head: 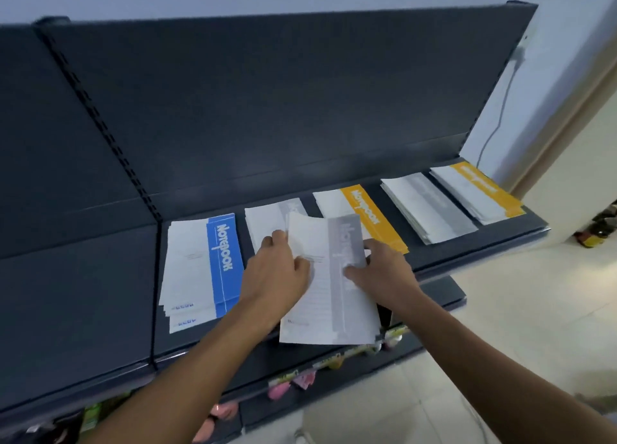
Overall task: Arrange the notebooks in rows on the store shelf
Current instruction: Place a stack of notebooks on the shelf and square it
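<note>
A grey-striped white notebook (329, 296) is held over the dark shelf (100, 310), above a grey notebook pile (267, 218). My left hand (278, 270) grips its left edge and my right hand (380, 273) grips its right edge. Its lower end hangs past the shelf front. A blue notebook stack (203, 266) lies to the left. An orange notebook stack (364, 214), another grey stack (427, 206) and a second orange stack (477, 191) lie in a row to the right.
The dark back panel (267, 103) rises behind the row. A slotted upright (100, 123) divides the shelf, with bare shelf left of it. Colourful packets (290, 382) hang on the lower shelf. A cable (497, 119) runs down the wall at right, above pale floor tiles (534, 310).
</note>
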`<state>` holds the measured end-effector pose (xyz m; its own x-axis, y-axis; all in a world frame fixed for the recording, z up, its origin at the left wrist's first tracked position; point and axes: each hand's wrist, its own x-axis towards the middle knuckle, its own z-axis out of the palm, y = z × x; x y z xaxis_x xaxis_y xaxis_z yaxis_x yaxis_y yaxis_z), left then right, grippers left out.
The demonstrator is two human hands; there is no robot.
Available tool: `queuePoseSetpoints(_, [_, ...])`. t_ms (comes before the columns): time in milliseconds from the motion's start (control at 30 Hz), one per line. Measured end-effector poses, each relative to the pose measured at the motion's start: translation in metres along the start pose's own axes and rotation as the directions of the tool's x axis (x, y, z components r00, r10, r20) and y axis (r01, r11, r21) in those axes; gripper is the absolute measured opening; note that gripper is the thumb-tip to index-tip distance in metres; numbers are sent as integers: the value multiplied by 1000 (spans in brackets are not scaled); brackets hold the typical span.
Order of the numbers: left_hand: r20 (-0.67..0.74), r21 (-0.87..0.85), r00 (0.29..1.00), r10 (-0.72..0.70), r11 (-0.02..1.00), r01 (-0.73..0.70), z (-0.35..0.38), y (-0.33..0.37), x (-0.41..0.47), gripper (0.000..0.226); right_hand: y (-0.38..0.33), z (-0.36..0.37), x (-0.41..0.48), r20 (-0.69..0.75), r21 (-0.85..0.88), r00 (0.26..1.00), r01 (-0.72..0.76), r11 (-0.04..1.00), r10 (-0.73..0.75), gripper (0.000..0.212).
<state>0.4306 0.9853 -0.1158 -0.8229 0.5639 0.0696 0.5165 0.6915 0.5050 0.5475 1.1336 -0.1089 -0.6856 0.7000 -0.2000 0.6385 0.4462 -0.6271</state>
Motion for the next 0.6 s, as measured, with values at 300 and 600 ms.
queuePoseSetpoints(300, [-69,-1,991,-111,994,111,11,-14,54,40,-23,5,83,102,-43,987,126,991,-121,53])
queuePoseSetpoints(600, [-84,45,955,-283,957,287,13,-29,77,38,-54,31,133,207,-169,962,213,962,-177,33])
